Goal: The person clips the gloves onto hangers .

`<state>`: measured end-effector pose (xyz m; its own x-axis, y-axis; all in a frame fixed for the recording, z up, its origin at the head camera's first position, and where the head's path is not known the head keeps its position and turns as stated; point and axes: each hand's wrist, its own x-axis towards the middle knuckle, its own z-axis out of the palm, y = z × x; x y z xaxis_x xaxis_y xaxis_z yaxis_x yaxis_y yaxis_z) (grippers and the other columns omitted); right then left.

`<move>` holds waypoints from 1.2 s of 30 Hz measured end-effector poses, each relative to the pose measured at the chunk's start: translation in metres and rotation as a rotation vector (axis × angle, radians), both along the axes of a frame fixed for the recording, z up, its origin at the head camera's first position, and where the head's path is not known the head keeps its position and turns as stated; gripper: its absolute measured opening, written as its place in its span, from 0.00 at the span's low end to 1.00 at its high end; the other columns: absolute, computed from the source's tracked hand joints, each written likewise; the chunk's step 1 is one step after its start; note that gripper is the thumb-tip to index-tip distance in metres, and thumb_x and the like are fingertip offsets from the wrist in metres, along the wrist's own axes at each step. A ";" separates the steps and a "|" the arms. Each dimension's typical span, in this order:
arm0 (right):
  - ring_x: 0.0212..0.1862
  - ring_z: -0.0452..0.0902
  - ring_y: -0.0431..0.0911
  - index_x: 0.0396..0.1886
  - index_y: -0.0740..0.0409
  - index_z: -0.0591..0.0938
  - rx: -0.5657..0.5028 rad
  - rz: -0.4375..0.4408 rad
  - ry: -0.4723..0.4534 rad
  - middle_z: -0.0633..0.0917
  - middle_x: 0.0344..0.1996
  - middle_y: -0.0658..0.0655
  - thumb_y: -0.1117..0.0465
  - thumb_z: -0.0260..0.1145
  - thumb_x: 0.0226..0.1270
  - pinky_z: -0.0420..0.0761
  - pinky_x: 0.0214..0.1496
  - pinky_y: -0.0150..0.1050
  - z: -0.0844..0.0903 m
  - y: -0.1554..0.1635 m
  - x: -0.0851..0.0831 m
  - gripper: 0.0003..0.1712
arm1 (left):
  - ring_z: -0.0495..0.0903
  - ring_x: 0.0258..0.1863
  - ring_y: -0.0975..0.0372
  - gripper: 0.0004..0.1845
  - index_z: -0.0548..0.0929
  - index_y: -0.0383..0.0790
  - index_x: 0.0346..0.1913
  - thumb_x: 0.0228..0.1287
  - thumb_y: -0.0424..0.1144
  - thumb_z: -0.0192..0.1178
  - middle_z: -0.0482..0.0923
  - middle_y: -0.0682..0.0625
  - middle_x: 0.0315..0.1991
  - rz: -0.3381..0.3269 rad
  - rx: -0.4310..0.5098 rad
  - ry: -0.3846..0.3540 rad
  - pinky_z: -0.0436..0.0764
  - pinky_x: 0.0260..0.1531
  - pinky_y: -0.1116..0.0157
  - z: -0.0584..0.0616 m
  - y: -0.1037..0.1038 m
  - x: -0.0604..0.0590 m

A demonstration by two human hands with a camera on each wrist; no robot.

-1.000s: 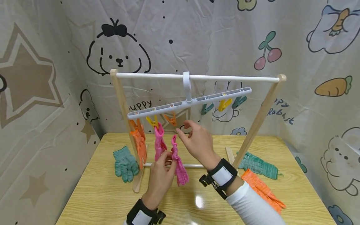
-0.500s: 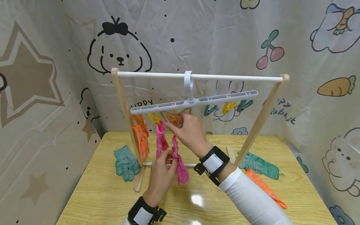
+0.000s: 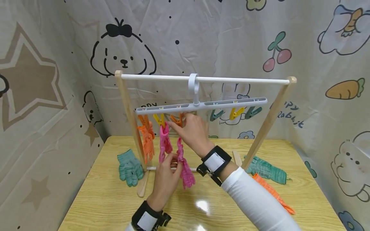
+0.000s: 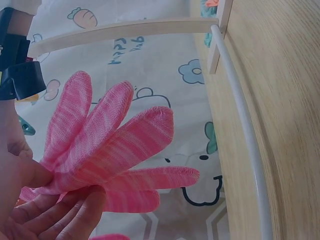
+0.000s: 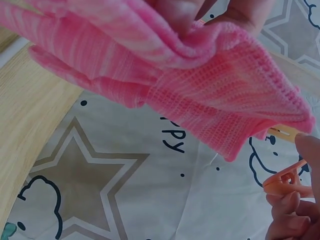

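Observation:
My left hand (image 3: pixel 166 183) pinches a pink knit glove (image 3: pixel 187 173) by its wrist part, below the hanger. Its fingers spread out in the left wrist view, where the thumb presses the pink glove (image 4: pixel 110 145) against the fingers. Up at the white clip hanger (image 3: pixel 231 103), my right hand (image 3: pixel 195 133) holds an orange clothespin (image 3: pixel 177 120) between thumb and fingers. The right wrist view shows this orange clothespin (image 5: pixel 285 186) beyond the glove's cuff (image 5: pixel 235 100). Beside it, a yellow clothespin (image 3: pixel 159 120) bears another pink glove (image 3: pixel 164 142).
Orange gloves (image 3: pixel 148 142) hang at the hanger's left end. Green and yellow clothespins (image 3: pixel 236 113) dangle at its right. A wooden rack with a white rod (image 3: pixel 242 79) carries the hanger. Green gloves (image 3: pixel 130 168) lie left and right on the table, with an orange glove (image 3: pixel 273 192) at the right.
My right hand has moved up and left to the orange clothespin. The hanger's tilt has lessened, its right end coming down. My left hand has hardly moved with the pink glove.

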<state>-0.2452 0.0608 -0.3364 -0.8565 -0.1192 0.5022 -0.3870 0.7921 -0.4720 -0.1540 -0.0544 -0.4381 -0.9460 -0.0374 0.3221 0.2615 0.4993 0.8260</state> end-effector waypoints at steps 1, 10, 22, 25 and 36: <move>0.17 0.70 0.41 0.38 0.49 0.80 0.001 0.000 0.003 0.79 0.18 0.48 0.35 0.68 0.64 0.64 0.16 0.34 0.000 0.000 -0.001 0.23 | 0.89 0.36 0.59 0.05 0.83 0.39 0.45 0.69 0.35 0.62 0.88 0.44 0.39 -0.001 0.000 -0.002 0.87 0.33 0.67 0.000 0.000 0.000; 0.17 0.70 0.42 0.34 0.51 0.81 0.016 -0.013 0.041 0.78 0.17 0.48 0.40 0.70 0.65 0.64 0.18 0.34 0.002 -0.003 -0.005 0.19 | 0.89 0.37 0.58 0.05 0.83 0.39 0.45 0.69 0.35 0.62 0.87 0.44 0.39 0.002 -0.003 0.007 0.87 0.33 0.68 0.003 0.000 -0.003; 0.20 0.76 0.44 0.27 0.52 0.81 0.062 -0.025 0.071 0.81 0.17 0.49 0.42 0.70 0.65 0.69 0.21 0.36 0.003 -0.004 -0.007 0.19 | 0.90 0.36 0.57 0.05 0.82 0.38 0.43 0.68 0.34 0.62 0.88 0.42 0.38 -0.007 0.004 0.042 0.87 0.32 0.67 0.007 -0.001 -0.009; 0.21 0.76 0.43 0.25 0.52 0.81 0.072 -0.012 0.076 0.81 0.17 0.49 0.42 0.70 0.65 0.69 0.21 0.36 0.005 -0.003 -0.007 0.20 | 0.90 0.36 0.56 0.05 0.82 0.38 0.43 0.68 0.35 0.62 0.88 0.42 0.38 -0.002 0.003 0.042 0.87 0.32 0.67 0.007 -0.001 -0.010; 0.19 0.71 0.43 0.21 0.51 0.78 0.076 0.027 0.032 0.76 0.15 0.49 0.42 0.66 0.68 0.66 0.19 0.35 0.010 -0.001 -0.007 0.22 | 0.90 0.37 0.56 0.06 0.83 0.38 0.44 0.69 0.35 0.63 0.88 0.42 0.39 0.013 -0.016 0.063 0.87 0.32 0.66 0.007 -0.002 -0.014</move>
